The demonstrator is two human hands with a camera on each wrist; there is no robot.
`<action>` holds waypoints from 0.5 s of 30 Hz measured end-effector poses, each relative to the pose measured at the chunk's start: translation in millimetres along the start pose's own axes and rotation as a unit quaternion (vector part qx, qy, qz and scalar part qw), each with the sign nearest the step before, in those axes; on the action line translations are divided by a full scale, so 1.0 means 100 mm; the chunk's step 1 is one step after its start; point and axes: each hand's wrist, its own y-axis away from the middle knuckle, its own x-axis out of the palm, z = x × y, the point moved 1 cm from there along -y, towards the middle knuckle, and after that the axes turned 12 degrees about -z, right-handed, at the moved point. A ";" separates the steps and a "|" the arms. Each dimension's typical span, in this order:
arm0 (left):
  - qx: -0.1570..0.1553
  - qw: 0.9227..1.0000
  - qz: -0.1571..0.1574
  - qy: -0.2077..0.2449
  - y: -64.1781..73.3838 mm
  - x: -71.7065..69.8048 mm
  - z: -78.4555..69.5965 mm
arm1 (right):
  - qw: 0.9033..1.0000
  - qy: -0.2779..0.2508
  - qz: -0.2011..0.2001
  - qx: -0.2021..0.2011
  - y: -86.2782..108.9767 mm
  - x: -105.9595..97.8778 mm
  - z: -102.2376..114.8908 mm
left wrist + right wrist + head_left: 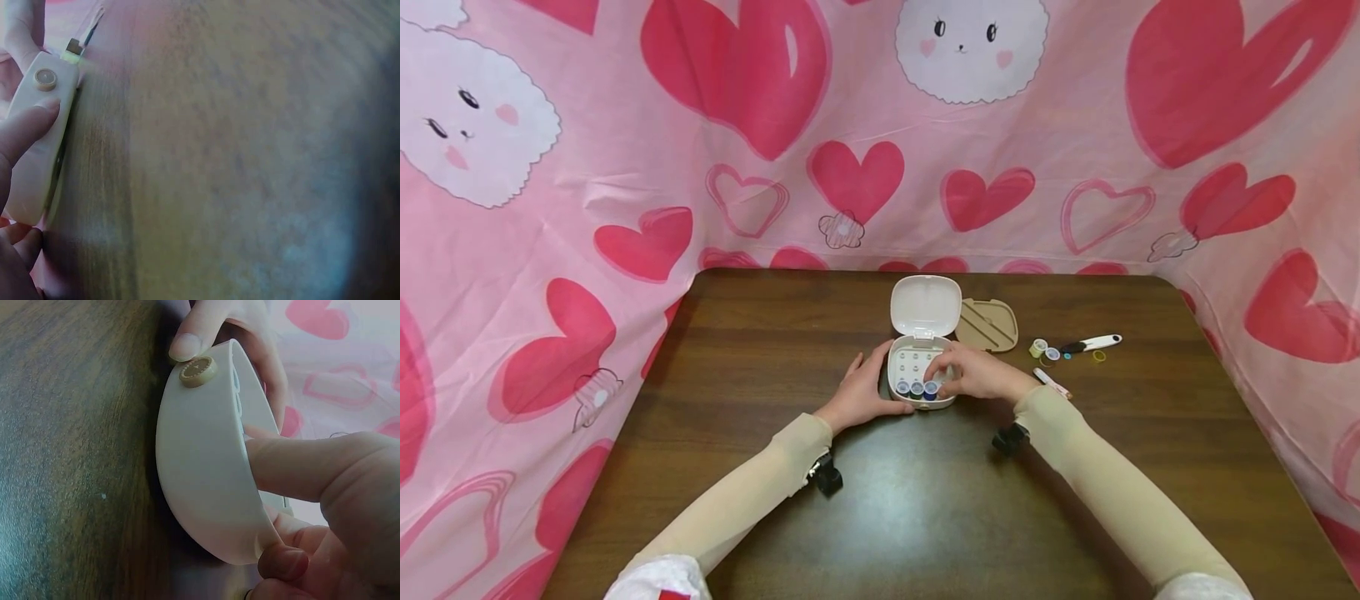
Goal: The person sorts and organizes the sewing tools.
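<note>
A small white sewing box stands on the table with its lid raised. My left hand grips its left side, with the thumb on the front wall by the round tan button. Inside, a row of thread spools with pale tops lies along the front, in front of small pegs. My right hand reaches over the right rim, its thumb and fingers down inside near the blue spool. The walls and fingers hide the fingertips, so I cannot tell whether they hold a spool.
A tan tray with slots lies behind the box on the right. Farther right are loose spools, a black and white seam ripper-like tool, a small white and red item and a yellow ring. Heart-patterned cloth borders the table.
</note>
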 end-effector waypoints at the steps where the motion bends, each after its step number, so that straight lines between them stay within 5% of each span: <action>1: 0.003 1.000 -0.002 0.000 0.00 0.00 0.00 | 1.000 -0.001 0.000 -0.001 0.00 0.00 -0.01; 15: 0.005 1.000 -0.003 -0.002 0.00 0.00 -0.01 | 1.000 -0.014 -0.008 -0.011 0.01 0.02 -0.10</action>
